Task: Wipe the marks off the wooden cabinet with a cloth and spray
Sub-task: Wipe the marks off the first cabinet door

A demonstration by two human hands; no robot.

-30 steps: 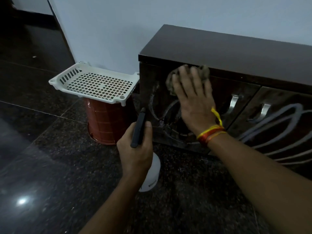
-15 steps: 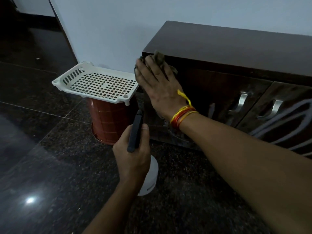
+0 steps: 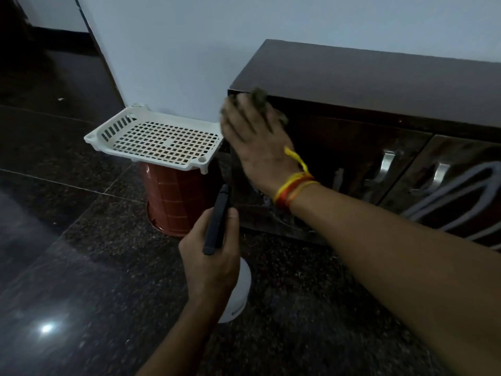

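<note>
With your right hand (image 3: 254, 137) flat on the cloth (image 3: 259, 96) at the top left corner of the cabinet (image 3: 379, 85), press evenly, sweep toward the grey marks (image 3: 458, 196), and keep the spray bottle (image 3: 238, 289) gripped in your left hand (image 3: 210, 256).

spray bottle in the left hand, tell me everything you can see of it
The spray bottle has a white, rounded plastic-looking body and a long black spray head that points up and away toward the cabinet. The left hand grips its neck, thumb beside the black head, and hides most of the upper part. Only the lower body shows below the hand, above the dark speckled floor. Any label is too small to read.
</note>
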